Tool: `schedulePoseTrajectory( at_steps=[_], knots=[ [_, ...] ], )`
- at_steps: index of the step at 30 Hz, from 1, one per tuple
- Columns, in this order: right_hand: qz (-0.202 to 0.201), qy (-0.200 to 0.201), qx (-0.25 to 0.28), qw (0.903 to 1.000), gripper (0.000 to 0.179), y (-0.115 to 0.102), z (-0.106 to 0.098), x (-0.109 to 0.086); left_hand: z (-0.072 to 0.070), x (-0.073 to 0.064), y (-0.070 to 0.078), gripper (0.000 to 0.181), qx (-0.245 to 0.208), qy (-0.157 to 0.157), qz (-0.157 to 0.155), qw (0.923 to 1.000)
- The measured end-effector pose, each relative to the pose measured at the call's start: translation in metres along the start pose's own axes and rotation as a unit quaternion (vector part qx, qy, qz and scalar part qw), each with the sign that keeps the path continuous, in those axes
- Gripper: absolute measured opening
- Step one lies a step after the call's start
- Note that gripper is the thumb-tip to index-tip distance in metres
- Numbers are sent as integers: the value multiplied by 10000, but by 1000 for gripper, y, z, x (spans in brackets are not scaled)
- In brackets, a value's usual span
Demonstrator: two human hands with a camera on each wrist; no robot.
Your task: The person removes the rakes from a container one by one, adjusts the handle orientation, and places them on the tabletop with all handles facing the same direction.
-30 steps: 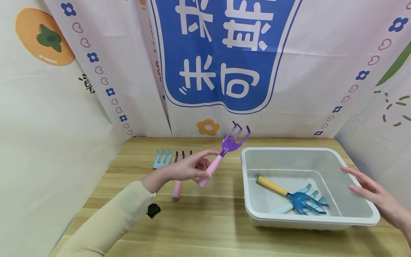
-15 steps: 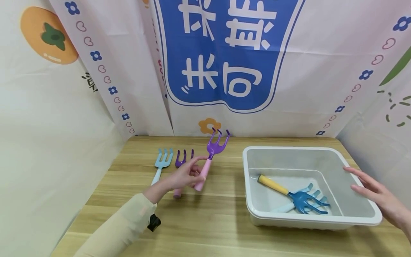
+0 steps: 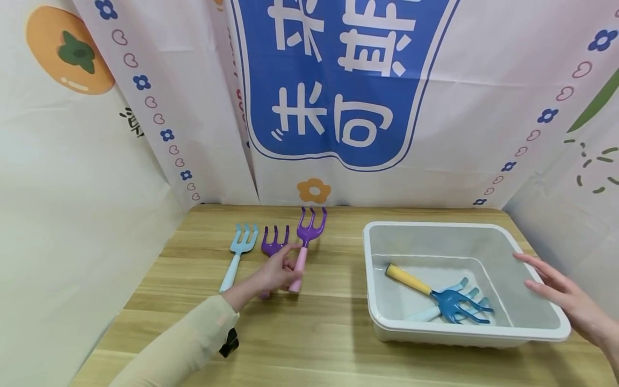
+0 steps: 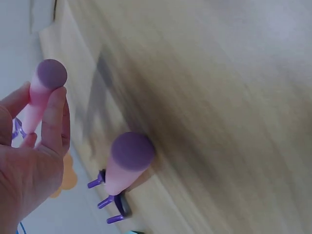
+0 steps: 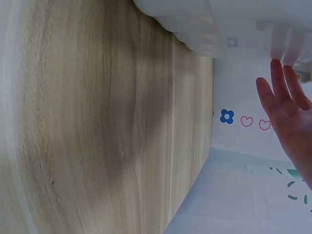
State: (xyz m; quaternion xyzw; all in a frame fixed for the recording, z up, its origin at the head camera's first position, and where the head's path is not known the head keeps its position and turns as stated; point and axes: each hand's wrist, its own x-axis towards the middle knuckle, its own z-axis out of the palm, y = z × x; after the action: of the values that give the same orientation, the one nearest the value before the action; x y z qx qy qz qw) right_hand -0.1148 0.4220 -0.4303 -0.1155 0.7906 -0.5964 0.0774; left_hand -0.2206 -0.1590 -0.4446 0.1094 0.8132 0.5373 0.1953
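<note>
My left hand [image 3: 272,273] pinches the pink handle of a purple three-pronged hand rake [image 3: 310,232], its prongs pointing to the back wall. In the left wrist view the held handle [image 4: 38,105] is raised off the table, thumb and fingers around it. Just left of it lies a matching purple rake [image 3: 273,247], its handle partly hidden by my hand. Further left is a light blue rake [image 3: 233,269]. My right hand [image 3: 563,295] touches the right rim of a white plastic bin [image 3: 430,224] with extended fingers.
Inside the bin, a blue rake with a yellow handle [image 3: 410,278] lies across a light blue rake [image 3: 425,314]. The wooden table [image 3: 309,344] ends at a printed cloth wall [image 3: 222,183] behind, with more white cloth at both sides.
My left hand has moved left and down with the held purple rake, which has swung more upright in view, beside the other purple rake. My right hand stays at the bin.
</note>
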Motion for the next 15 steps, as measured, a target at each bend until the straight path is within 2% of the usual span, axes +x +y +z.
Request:
schedulePoseTrajectory(
  at_steps=[7,15],
  knots=[
    [-61,-3,60,10000,56,0,1,0,5,-1,-12,75,147,103,-234,9996],
    [-23,41,20,10000,56,0,1,0,9,-4,-13,71,15,276,-771,9966]
  ],
)
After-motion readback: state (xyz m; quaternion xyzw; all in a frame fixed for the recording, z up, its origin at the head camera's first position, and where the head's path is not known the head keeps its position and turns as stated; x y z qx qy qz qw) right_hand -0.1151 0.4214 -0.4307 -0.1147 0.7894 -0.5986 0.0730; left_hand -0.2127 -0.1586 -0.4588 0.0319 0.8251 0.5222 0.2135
